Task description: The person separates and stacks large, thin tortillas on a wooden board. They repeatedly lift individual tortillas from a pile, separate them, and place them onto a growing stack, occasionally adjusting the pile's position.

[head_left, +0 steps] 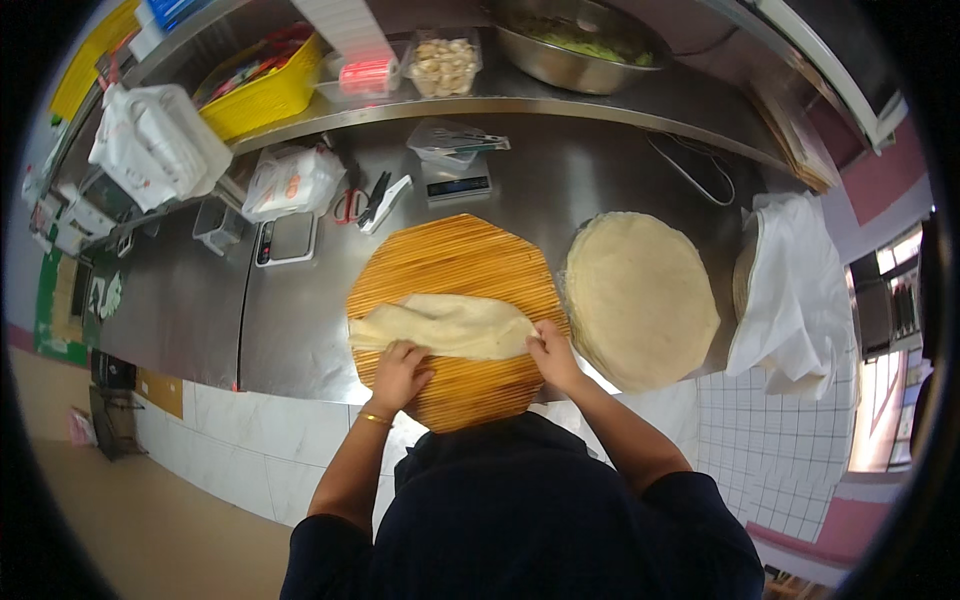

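A thin, pale dough sheet [450, 324], folded into a long flat strip, lies across a ridged octagonal wooden board [465, 259]. At the strip's right end, my right hand [553, 352] pinches the dough between thumb and fingers. My left hand [401, 375] has its fingertips on the near edge, left of the middle; its thumb is apart, and whether it grips the dough is unclear. The strip's left end reaches the board's left rim. Just right of the board lies a stack of round, thin dough sheets [641, 300].
Behind the board are a digital scale [459, 186], tongs [480, 141] and red-handled scissors [351, 206]. A second scale [286, 238] sits left. White cloth [787, 292] drapes at the right. The overhead shelf [525, 107] holds a steel bowl [585, 64] and a yellow basket [262, 94].
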{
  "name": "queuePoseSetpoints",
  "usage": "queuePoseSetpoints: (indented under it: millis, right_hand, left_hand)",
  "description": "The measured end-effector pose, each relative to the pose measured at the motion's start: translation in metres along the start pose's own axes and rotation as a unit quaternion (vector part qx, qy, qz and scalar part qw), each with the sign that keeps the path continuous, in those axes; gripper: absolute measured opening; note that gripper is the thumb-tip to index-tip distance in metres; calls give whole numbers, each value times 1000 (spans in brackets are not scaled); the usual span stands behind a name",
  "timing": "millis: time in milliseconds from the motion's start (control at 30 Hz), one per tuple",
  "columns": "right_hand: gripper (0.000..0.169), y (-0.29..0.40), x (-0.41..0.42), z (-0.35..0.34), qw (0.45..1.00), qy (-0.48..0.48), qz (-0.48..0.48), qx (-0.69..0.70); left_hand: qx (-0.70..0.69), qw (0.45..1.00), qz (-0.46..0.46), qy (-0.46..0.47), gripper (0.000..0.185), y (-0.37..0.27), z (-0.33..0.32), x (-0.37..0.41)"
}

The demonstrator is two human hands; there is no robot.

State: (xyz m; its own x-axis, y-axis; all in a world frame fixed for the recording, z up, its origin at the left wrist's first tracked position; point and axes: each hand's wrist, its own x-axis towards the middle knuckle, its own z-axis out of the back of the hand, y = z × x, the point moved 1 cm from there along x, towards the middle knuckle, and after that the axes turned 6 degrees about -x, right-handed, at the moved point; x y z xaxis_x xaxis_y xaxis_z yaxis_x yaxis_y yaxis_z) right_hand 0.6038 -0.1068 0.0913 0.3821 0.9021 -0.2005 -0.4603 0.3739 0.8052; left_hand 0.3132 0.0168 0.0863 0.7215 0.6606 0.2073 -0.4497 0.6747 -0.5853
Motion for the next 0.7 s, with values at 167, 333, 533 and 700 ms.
queuePoseSetpoints:
  millis: [167, 333, 533, 700]
  right_hand:
    - [9, -22, 22, -13, 936, -52, -76, 339]
    - [14, -26, 55, -4, 793, -70, -213, 566]
    - [16, -35, 45, 1, 964, -250, 8, 90]
    - [15, -1, 3, -16, 991, -70, 70, -89]
  left_hand:
    - [62, 997, 17, -50, 33, -21, 0, 37]
    - [32, 990, 127, 47, 25, 13, 2, 72]
    - [87, 995, 45, -17, 23, -9, 19, 100]
    - [-60, 993, 57, 88, 22, -27, 0, 67]
